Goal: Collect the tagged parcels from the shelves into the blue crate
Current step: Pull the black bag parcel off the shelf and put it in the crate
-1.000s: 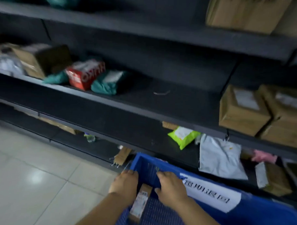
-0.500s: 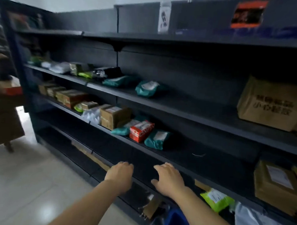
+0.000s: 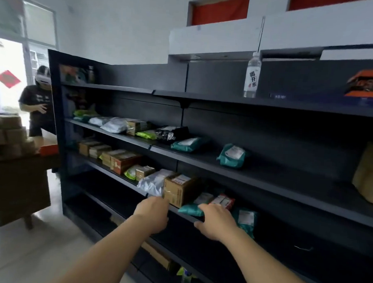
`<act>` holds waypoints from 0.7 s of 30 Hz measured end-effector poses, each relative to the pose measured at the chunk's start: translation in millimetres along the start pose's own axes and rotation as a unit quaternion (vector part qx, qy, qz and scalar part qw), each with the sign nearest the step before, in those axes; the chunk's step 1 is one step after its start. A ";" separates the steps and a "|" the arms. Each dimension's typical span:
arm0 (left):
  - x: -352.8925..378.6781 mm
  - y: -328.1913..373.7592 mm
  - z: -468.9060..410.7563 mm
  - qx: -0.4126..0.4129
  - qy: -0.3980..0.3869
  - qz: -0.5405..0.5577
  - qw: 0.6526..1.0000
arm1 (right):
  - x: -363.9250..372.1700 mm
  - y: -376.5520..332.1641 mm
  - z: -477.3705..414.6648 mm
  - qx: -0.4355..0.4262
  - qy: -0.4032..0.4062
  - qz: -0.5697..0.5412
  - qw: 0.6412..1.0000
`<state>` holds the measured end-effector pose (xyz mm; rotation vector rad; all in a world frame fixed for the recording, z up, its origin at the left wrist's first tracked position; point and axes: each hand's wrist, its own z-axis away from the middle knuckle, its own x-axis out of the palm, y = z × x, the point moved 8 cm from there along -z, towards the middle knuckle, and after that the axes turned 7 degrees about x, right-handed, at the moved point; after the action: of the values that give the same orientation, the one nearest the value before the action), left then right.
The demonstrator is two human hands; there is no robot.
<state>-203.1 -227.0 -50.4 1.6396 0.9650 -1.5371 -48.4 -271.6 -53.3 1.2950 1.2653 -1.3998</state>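
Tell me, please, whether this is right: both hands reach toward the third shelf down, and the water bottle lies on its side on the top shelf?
Not quite: the head view shows the water bottle standing upright on the top shelf. The left hand and right hand do reach toward the third shelf down.

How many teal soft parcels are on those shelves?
4. Second shelf: left teal parcel, right teal parcel. Shelf below: third teal parcel left of the right hand, fourth teal parcel right. Maybe more hidden.
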 end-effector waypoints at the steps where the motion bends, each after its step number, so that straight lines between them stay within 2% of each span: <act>1: -5.1 -33.0 -16.6 -0.010 0.009 0.008 1.000 | -1.7 -24.0 -28.2 -0.001 0.005 0.003 1.000; 5: -25.8 -88.2 -89.5 -0.009 0.039 0.012 0.999 | -19.3 -52.9 -116.2 0.003 0.024 0.001 1.000; 14: -38.9 -85.6 -113.7 0.023 0.043 -0.018 0.999 | -36.0 -45.6 -142.6 0.015 0.027 0.001 1.000; 21: -56.9 -117.2 -241.1 0.023 0.071 0.017 0.997 | -58.9 -34.3 -271.4 0.024 0.051 -0.007 0.998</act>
<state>-188.0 36.3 24.2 1.8080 0.9766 -1.4454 -31.8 -2.0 19.8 1.4083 1.3190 -1.3957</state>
